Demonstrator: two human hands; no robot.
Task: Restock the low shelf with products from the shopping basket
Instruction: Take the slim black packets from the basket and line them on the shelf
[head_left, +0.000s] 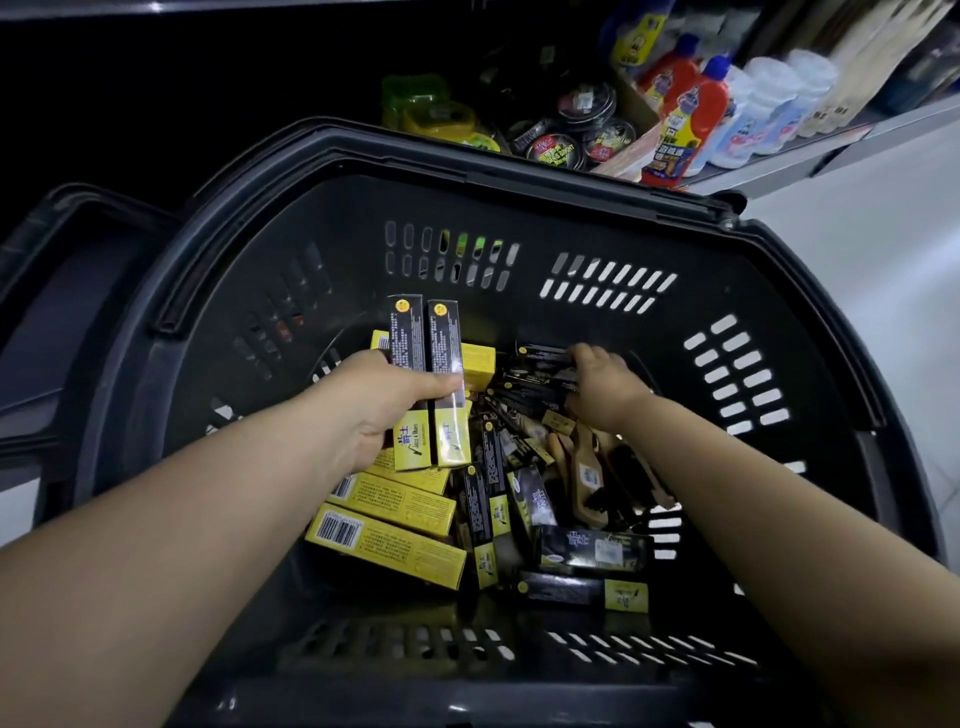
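Your left hand (387, 402) grips two slim black-and-yellow boxes (430, 384) side by side, upright above the dark slotted shopping basket (727, 364). Your right hand (602, 384) closes on black packets (540, 371) deeper inside. Yellow barcoded boxes (387, 545) lie flat beneath; the low shelf (779, 161) beyond holds round tins (556, 150) and red bottles (685, 119).

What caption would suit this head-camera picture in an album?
Left hand lifts two black-and-yellow boxes from the shopping basket while the right hand digs for more.
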